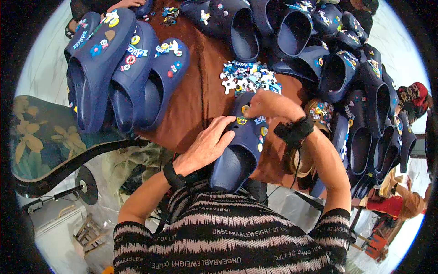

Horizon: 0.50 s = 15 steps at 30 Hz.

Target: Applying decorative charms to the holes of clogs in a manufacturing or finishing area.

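A navy blue clog (235, 165) lies in front of me at the table's near edge, its heel opening toward me and its toe pointing away. My left hand (205, 144) steadies the clog from the left, fingers resting on its upper. Over the toe, my right hand (272, 106) is bent with its fingers closed; whatever is between the fingertips is hidden. Several charms sit on the upper, among them a yellow one (241, 120) and a blue lettered one (259, 119). Just past the toe, a pile of loose charms (248, 76) in white, blue and black lies on the brown cloth (196, 77).
Decorated navy clogs (93, 75) stand together at the left. Many more clogs (337, 75) crowd the far and right sides. A brown clog (299, 155) holding charms is beside my right forearm. Another person's hand (127, 3) shows at the far left edge. A floral chair back (48, 137) is at left.
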### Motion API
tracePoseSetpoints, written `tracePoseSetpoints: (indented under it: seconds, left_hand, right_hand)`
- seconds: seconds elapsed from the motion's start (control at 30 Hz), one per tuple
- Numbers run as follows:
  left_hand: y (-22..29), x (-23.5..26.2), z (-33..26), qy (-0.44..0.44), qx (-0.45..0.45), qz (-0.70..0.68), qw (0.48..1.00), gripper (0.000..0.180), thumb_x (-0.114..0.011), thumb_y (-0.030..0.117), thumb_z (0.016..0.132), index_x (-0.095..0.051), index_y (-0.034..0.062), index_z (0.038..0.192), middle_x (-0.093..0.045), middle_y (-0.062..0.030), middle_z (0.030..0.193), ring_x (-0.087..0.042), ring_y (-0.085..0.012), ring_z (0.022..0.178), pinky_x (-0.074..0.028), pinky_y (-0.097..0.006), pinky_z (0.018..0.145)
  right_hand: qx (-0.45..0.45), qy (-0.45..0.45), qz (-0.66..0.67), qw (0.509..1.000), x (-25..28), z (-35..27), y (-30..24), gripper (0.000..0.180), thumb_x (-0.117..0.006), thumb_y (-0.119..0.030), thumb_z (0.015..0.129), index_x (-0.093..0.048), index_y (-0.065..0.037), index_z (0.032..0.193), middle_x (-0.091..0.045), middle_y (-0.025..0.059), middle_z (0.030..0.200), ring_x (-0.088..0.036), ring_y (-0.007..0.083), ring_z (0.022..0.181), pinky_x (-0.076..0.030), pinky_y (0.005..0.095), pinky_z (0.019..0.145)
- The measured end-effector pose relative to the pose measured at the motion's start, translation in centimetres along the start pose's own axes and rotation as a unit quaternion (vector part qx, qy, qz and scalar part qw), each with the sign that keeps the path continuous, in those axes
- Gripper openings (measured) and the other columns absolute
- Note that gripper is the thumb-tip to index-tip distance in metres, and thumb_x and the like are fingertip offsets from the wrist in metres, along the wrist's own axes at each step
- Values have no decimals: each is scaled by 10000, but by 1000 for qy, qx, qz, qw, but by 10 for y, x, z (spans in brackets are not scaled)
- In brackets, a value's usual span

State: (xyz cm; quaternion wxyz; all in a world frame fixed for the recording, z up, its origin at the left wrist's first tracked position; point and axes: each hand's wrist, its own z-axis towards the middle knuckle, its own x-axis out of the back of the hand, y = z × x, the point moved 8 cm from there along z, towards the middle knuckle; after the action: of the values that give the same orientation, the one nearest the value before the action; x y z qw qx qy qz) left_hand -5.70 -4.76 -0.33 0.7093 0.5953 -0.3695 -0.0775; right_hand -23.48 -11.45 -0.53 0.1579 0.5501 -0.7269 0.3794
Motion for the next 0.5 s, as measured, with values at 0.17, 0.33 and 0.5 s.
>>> tracePoseSetpoints:
  seconds: [0.17, 0.33, 0.5]
  left_hand:
    - [1, 2, -1, 18, -17, -3, 1000, 441, -513, 235, 1029, -472, 2, 1401, -528, -201, 1363, -533, -326, 1267, -419, -400, 1073]
    - [1, 0, -2, 19, -12, -5, 1000, 436, -509, 238, 1030, -475, 2, 1395, -532, -202, 1355, -531, -334, 1274, -414, -401, 1079]
    - [0, -1, -2, 20, -7, -3, 1000, 429, -508, 243, 1031, -484, 0, 1384, -532, -203, 1354, -524, -342, 1285, -410, -408, 1084]
  right_hand:
    - [148, 284, -60, 945, 55, 18, 7, 222, -703, -266, 838, -737, -57, 908, -730, 178, 877, -720, 339, 802, -558, 434, 701]
    - [206, 222, -81, 950, 42, 53, -6, 167, -656, -126, 827, -744, -108, 966, -734, 168, 952, -697, 374, 924, -549, 464, 794]
    - [201, 214, -214, 932, 37, 59, -12, 194, -639, -53, 829, -734, -110, 989, -730, 164, 994, -694, 360, 991, -552, 472, 838]
